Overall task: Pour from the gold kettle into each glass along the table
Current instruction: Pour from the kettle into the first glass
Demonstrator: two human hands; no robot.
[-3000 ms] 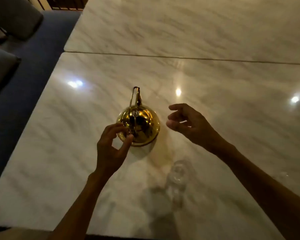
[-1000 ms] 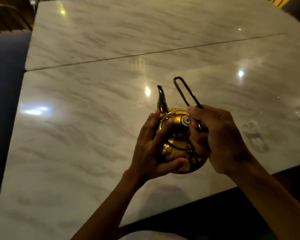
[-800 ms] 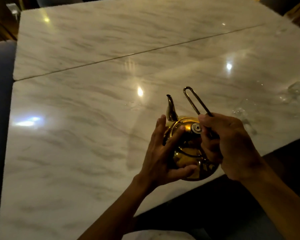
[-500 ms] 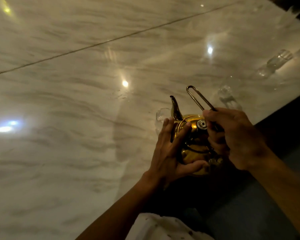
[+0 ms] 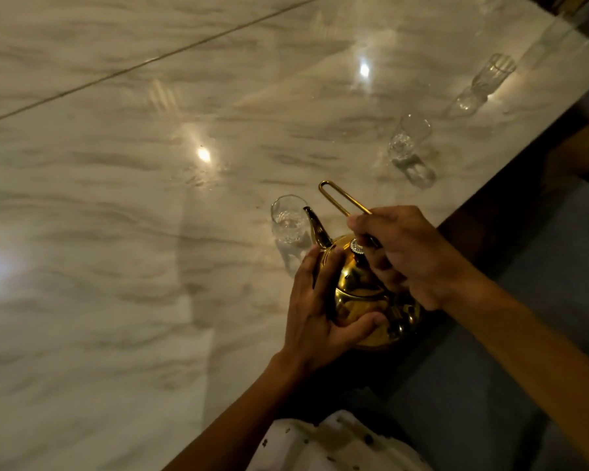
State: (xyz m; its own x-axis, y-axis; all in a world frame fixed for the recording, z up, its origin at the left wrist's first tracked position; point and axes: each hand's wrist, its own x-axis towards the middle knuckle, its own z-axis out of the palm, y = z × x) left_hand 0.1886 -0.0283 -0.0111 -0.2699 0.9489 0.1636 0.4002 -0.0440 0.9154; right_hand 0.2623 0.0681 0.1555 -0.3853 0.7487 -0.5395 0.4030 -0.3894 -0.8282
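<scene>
Gripping the gold kettle (image 5: 361, 297): left hand (image 5: 315, 317) cups body, right hand (image 5: 405, 253) clasps handle

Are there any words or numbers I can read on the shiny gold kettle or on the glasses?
None: no words, numbers or signs can be read anywhere in this picture.
Gold kettle: only reflections, plus a patterned lid knob with no letters.
Three glasses: plain and clear, no print.
Marble table: only veins and light spots.
</scene>
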